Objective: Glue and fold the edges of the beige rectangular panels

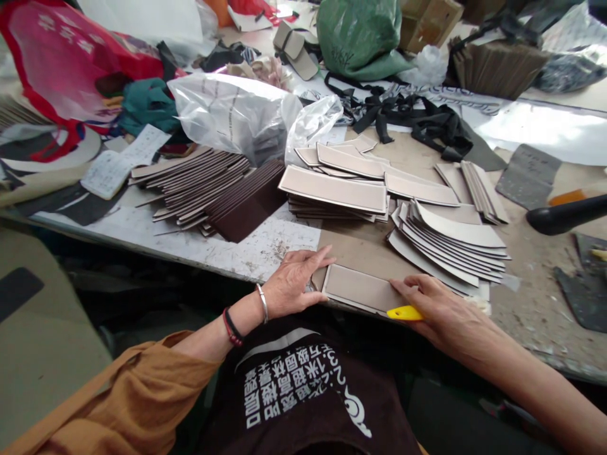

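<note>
A beige rectangular panel with a dark border lies at the table's near edge, in front of me. My left hand rests at its left end, fingers stretched out, with the thumb against the panel. Closed around a yellow-handled tool, my right hand is at the panel's right end, its fingertips touching the surface. The working end of the tool is hidden, so its kind cannot be made out. Just beyond the hands sit a stack of similar beige panels and a fanned pile of curved pale pieces.
Dark brown panels lean in a row at left, beside a fanned stack. A clear plastic bag, black straps and a green bag lie behind. A black rod-like object juts in from the right.
</note>
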Tool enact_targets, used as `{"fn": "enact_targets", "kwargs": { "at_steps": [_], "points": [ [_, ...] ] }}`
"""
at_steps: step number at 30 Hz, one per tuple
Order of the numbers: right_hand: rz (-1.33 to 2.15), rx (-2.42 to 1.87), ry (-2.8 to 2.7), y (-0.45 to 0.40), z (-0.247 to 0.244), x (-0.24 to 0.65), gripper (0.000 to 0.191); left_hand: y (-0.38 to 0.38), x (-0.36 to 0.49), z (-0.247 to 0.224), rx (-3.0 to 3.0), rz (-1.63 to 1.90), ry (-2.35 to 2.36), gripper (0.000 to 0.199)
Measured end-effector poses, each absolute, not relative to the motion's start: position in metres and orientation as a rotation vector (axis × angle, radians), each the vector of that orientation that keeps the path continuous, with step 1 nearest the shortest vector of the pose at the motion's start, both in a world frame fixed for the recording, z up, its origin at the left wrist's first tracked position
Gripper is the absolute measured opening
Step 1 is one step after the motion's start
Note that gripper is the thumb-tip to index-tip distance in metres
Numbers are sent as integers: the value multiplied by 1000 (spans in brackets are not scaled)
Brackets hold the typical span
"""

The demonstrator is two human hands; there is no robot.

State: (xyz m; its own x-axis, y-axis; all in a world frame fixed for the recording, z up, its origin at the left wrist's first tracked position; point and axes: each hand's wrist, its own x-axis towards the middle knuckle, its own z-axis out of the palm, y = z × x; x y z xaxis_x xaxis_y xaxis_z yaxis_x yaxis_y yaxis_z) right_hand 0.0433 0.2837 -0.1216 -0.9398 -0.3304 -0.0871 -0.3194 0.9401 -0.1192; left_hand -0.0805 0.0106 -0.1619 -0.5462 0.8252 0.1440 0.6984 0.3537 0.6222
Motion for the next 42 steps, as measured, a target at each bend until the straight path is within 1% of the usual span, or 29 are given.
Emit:
{"fn": "enact_targets", "kwargs": {
  "at_steps": [7, 16, 22, 30, 33, 42],
  "points": [
    [-215, -474, 2966, 281, -121, 42, 43, 10, -80, -162, 1386, 958, 2421, 102],
    [-160, -472, 2971, 278, -122, 41, 47, 10, -80, -162, 1382, 962, 2418, 100],
    [-133, -497, 2953, 276, -120, 38, 42, 10, -80, -162, 1367, 960, 2415, 96],
    [-104, -445, 2985, 272, -121, 38, 45, 10, -80, -162, 1373, 965, 2415, 90],
    [-86, -427, 2981, 270, -120, 39, 46, 10, -80, -163, 1383, 949, 2434, 82],
    [-35, -415, 2991, 270, -124, 39, 41, 8, -81, -162, 1452, 853, 2428, 48]
  ]
}}
